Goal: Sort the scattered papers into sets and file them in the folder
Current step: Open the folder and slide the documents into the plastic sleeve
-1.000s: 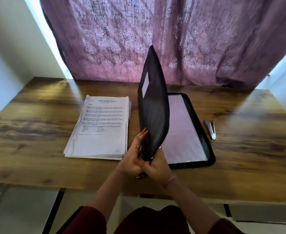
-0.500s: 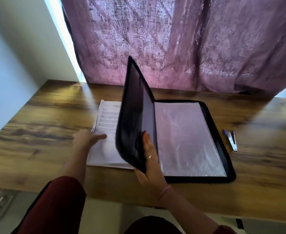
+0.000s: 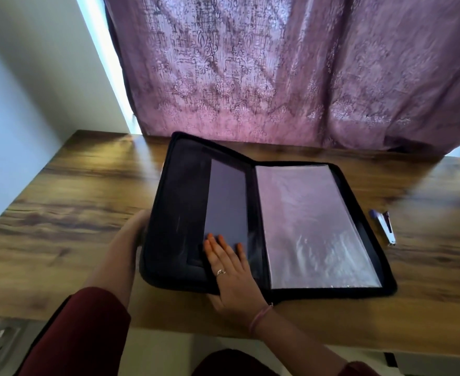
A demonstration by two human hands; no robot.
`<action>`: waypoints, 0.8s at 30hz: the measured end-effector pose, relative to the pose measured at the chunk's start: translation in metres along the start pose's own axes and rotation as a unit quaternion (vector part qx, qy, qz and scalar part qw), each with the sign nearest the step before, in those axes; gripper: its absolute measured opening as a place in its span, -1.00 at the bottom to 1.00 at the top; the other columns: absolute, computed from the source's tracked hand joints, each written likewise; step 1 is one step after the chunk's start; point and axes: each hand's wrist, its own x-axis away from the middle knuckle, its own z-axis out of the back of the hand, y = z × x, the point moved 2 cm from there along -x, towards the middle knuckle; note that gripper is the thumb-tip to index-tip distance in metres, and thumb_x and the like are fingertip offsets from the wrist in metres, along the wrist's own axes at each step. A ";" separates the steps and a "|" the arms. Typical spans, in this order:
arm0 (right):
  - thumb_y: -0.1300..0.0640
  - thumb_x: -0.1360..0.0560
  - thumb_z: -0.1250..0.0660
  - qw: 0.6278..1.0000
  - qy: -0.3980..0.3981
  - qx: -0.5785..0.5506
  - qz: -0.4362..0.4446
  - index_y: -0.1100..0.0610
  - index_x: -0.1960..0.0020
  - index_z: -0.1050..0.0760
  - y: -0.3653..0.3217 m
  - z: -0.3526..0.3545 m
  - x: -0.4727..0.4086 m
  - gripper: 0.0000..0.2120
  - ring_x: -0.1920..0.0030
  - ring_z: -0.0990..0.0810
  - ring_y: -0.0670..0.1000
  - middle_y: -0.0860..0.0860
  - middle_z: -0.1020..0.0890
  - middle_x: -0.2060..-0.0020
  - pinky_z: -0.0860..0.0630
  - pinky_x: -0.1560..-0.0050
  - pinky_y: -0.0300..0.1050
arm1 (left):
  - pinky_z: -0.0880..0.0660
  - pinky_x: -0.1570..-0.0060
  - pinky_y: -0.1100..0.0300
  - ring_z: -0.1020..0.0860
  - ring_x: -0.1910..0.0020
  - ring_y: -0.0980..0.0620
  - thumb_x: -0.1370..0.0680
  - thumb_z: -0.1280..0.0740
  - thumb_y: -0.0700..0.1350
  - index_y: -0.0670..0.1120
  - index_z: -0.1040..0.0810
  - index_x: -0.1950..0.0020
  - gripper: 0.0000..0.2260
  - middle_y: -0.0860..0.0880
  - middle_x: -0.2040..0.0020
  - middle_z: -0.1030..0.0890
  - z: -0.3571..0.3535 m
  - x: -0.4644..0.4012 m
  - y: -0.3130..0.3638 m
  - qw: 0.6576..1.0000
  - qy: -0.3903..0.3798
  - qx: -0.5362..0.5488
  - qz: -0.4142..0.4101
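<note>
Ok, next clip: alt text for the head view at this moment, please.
A black folder lies open on a wooden desk, clear sleeves on its right half. The right hand presses flat on the left flap, while the left hand touches that flap's outer edge. A small stapler lies to the right, before a purple curtain.

Dark red sleeves [image 3: 88, 329], a finger ring [image 3: 220, 272], and a pink wristband [image 3: 260, 316].

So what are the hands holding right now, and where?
Nothing is gripped. The right hand presses flat on the open black zip folder's left flap; the left hand touches its left edge.
</note>
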 end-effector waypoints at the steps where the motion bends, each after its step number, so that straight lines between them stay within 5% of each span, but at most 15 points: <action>1: -0.07 -0.53 -0.14 1.000 -0.011 0.018 0.001 0.01 -0.53 0.27 0.000 -0.004 -0.001 -0.24 -0.54 0.28 -0.05 -0.08 0.16 -0.54 0.23 -0.50 0.26 | -0.41 0.03 -0.02 -0.49 0.13 -0.15 -0.64 -0.20 -0.23 -0.40 -0.52 -0.09 -0.77 -0.22 -0.01 -0.53 0.008 -0.005 -0.002 0.999 0.016 -0.039 0.002; 7: -0.13 -0.43 -0.32 0.989 -0.054 0.141 0.010 0.15 -0.54 -0.14 -0.002 -0.017 -0.002 -0.21 -0.51 -0.17 0.10 0.07 -0.24 -0.51 -0.22 -0.37 0.36 | -0.52 -0.03 -0.03 -0.57 -0.07 -0.26 -0.41 -0.48 -0.22 -0.39 -0.55 -0.13 -0.63 -0.31 -0.07 -0.59 0.058 0.000 0.019 0.944 0.151 -0.293 -0.035; 10: -0.18 -0.47 -0.25 0.991 -0.066 0.116 0.015 0.11 -0.57 -0.06 0.002 -0.017 -0.005 -0.21 -0.55 -0.04 0.07 0.04 -0.12 -0.55 0.01 -0.44 0.38 | -0.41 0.14 0.10 -0.56 -0.01 -0.24 -0.42 -0.46 -0.23 -0.35 -0.58 -0.01 -0.76 -0.28 0.01 -0.60 0.068 0.020 0.044 0.899 0.217 -0.366 -0.102; 13: -0.34 -0.47 -0.16 0.993 -0.110 0.039 0.002 0.05 -0.58 0.12 0.006 -0.012 -0.010 -0.12 -0.55 0.22 -0.05 -0.06 0.10 -0.57 0.38 -0.47 0.17 | -0.37 0.19 0.11 -0.56 0.08 -0.24 -0.46 -0.34 -0.26 -0.28 -0.62 0.06 -0.88 -0.24 0.12 -0.61 0.070 0.046 0.068 0.848 0.295 -0.405 -0.173; 18: -0.41 -0.44 -0.20 0.975 -0.126 -0.151 -0.101 0.08 -0.57 0.02 0.011 -0.003 -0.026 -0.09 -0.55 0.01 -0.04 -0.04 -0.06 -0.56 0.20 -0.53 0.01 | -0.41 0.10 0.07 -0.56 0.06 -0.26 -0.43 -0.35 -0.28 -0.27 -0.66 0.03 -0.84 -0.29 0.05 -0.62 0.071 0.094 0.105 0.806 0.344 -0.389 -0.286; 22: -0.31 -0.44 -0.24 0.863 -0.015 -0.444 -0.241 0.13 -0.56 -0.07 0.012 0.030 -0.057 -0.14 -0.45 -0.26 -0.07 -0.02 -0.25 -0.50 -0.21 -0.46 -0.11 | -0.50 0.05 0.01 -0.60 0.02 -0.24 -0.22 -0.50 -0.07 -0.22 -0.67 -0.06 -0.55 -0.28 0.04 -0.64 0.071 0.109 0.121 0.892 0.218 -0.263 -0.296; 24: -0.21 -0.52 -0.25 0.824 0.067 -0.492 -0.272 0.13 -0.52 -0.16 0.016 0.051 -0.076 -0.29 -0.34 -0.40 -0.06 -0.06 -0.42 -0.38 -0.34 -0.34 -0.13 | -0.56 -0.05 -0.08 -0.63 0.07 -0.23 -0.24 -0.56 -0.12 -0.26 -0.65 -0.06 -0.56 -0.25 0.04 -0.65 0.069 0.099 0.117 0.943 0.140 -0.161 -0.256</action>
